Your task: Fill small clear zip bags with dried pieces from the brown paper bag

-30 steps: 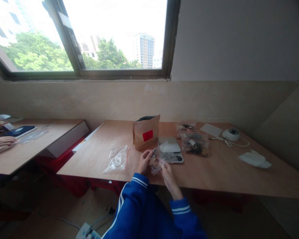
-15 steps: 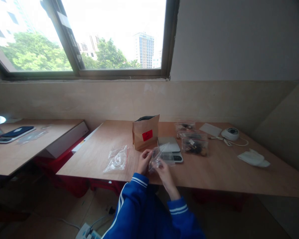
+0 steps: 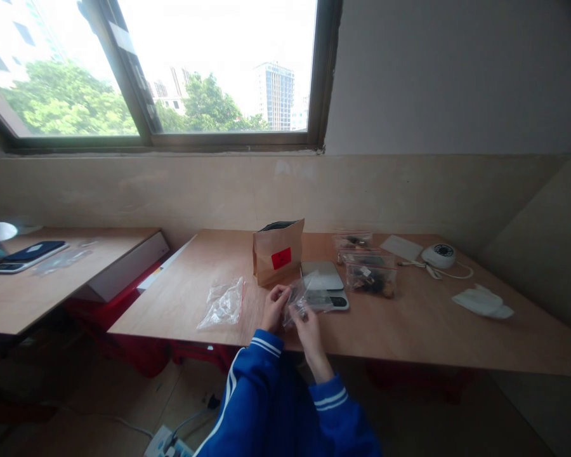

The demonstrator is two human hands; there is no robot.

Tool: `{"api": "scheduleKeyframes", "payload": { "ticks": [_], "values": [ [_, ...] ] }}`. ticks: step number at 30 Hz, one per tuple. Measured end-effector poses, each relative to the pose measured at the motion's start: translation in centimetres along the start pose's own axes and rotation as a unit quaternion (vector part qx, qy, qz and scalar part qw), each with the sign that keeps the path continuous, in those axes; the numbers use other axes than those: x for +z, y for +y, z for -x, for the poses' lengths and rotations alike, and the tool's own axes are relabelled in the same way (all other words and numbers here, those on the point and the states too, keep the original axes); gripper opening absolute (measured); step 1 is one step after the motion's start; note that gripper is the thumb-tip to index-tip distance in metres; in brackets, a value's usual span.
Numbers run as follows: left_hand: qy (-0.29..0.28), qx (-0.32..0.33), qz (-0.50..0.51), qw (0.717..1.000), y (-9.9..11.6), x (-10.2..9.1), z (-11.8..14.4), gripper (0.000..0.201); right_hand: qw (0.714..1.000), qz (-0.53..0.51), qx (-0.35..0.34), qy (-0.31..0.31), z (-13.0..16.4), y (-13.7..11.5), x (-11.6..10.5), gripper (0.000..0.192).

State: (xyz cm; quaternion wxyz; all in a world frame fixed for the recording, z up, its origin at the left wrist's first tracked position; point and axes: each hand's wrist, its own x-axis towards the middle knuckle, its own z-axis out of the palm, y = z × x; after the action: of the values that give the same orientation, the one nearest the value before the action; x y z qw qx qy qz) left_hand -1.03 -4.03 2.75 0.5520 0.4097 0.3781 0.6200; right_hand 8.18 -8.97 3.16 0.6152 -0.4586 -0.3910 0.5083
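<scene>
- We see the left hand [image 3: 272, 309] and the right hand [image 3: 303, 317] close together above the near edge of the light wooden table [image 3: 409, 330], both sleeved in blue with white stripes at the cuff.
- Both hands pinch a small clear plastic zip bag [image 3: 299, 298], the left at its left side and the right at its lower right; the bag is raised off the table just in front of the flat grey digital kitchen scale [image 3: 324, 282].
- Something small and dark seems to lie inside the bag, though at this distance we cannot make out what it is.
- A brown kraft paper pouch with a red label [image 3: 278, 259] stands upright behind the hands, touching or just beside the scale's left edge.
- A second crumpled clear plastic bag [image 3: 223, 304] lies flat to the left of the hands, near the front edge.
- To the right of the scale sits a clear zip bag filled with dark pieces [image 3: 371, 279], and another smaller one [image 3: 353, 240] behind it.
- Toward the far right corner rest a round white device with a cord [image 3: 438, 255] and a white card [image 3: 402, 247]; a folded white cloth [image 3: 481, 302] lies nearer the right edge.
</scene>
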Motion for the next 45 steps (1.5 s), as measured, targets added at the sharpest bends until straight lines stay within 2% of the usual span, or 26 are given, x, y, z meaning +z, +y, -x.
{"api": "scheduleKeyframes", "payload": {
  "ticks": [5, 13, 19, 24, 29, 34, 38, 40, 42, 45],
  "values": [
    [0.003, -0.015, 0.016, 1.0, -0.5, -0.2, -0.3, 0.035, 1.0, 0.003, 0.024, 0.015, -0.1, -0.3, -0.9, 0.05],
    [0.017, -0.019, 0.043, 0.999, -0.6, -0.2, -0.3, 0.034, 1.0, -0.006, 0.022, 0.013, -0.1, -1.7, -2.1, 0.051],
    [0.02, -0.024, 0.061, 0.998, -0.7, -0.2, -0.4, 0.034, 0.998, -0.004, 0.027, 0.06, -0.3, -1.5, -2.7, 0.053],
    [0.025, -0.035, 0.074, 0.996, -0.8, -0.2, -0.5, 0.035, 0.997, -0.001, 0.028, 0.075, -0.6, -1.7, -3.3, 0.049],
    [0.031, -0.046, 0.089, 0.994, -0.6, -0.1, -0.4, 0.036, 0.998, 0.004, 0.038, 0.054, -0.7, -2.8, -3.9, 0.048],
    [0.047, -0.048, 0.108, 0.992, -0.2, 0.1, -0.1, 0.034, 0.993, 0.091, 0.052, -0.056, 0.2, -5.6, -6.9, 0.041],
    [0.049, -0.053, 0.119, 0.99, -0.1, 0.1, 0.0, 0.035, 0.974, 0.176, 0.043, -0.133, 1.1, -9.5, -8.9, 0.03],
    [0.048, -0.056, 0.121, 0.99, -0.2, 0.0, 0.0, 0.035, 0.967, 0.197, 0.024, -0.158, 0.6, -11.9, -8.4, 0.027],
    [0.047, -0.058, 0.122, 0.99, -0.3, -0.1, -0.1, 0.034, 0.963, 0.199, -0.02, -0.181, -1.0, -14.4, -6.7, 0.026],
    [0.044, -0.061, 0.125, 0.989, -0.3, -0.1, -0.1, 0.033, 0.95, 0.22, -0.157, -0.159, -5.2, -17.8, -2.9, 0.026]
  ]
}}
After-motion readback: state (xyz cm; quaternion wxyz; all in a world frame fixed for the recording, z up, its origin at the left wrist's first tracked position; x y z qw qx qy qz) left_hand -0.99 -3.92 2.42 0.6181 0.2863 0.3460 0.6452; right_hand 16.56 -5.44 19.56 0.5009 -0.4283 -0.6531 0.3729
